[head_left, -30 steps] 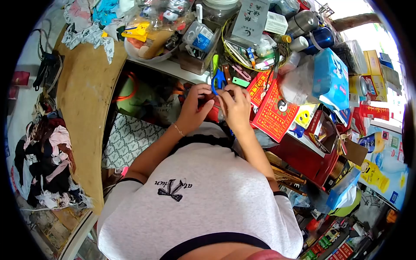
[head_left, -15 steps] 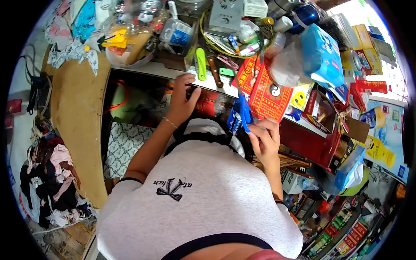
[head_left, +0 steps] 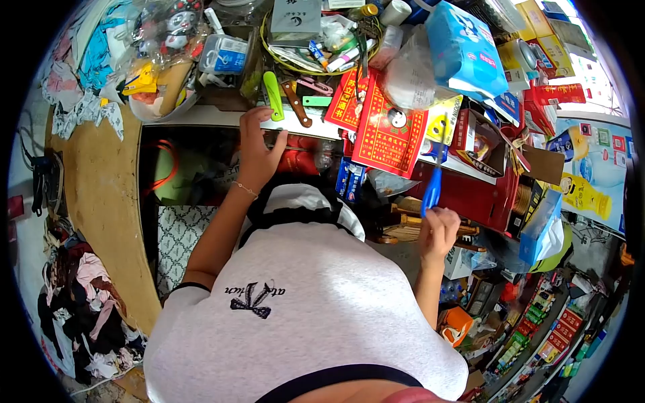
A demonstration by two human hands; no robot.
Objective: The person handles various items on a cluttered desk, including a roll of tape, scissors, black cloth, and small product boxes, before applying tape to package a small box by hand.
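My right hand (head_left: 440, 232) grips the end of blue-handled scissors (head_left: 433, 189), whose thin blades point away from me, over the table's front edge. My left hand (head_left: 259, 151) rests at the white table edge (head_left: 201, 115), thumb apart from the fingers, holding nothing. Just beyond its fingertips lie a lime-green folding knife or cutter (head_left: 273, 96) and a brown wooden-handled knife (head_left: 295, 104). Red booklets with gold Chinese print (head_left: 390, 138) lie between the two hands, partly over the edge.
A wire basket (head_left: 295, 64) of small items stands at the back. To the right are a blue tissue pack (head_left: 467, 50), an open carton (head_left: 480, 144) and a dark red drawer front or box (head_left: 463, 195). Cloth scraps (head_left: 87, 302) heap at the left.
My right hand has carried the scissors rightward, away from the red booklets, with their blades now turned outward. My left hand stays by the table edge. The view has shifted to the right.
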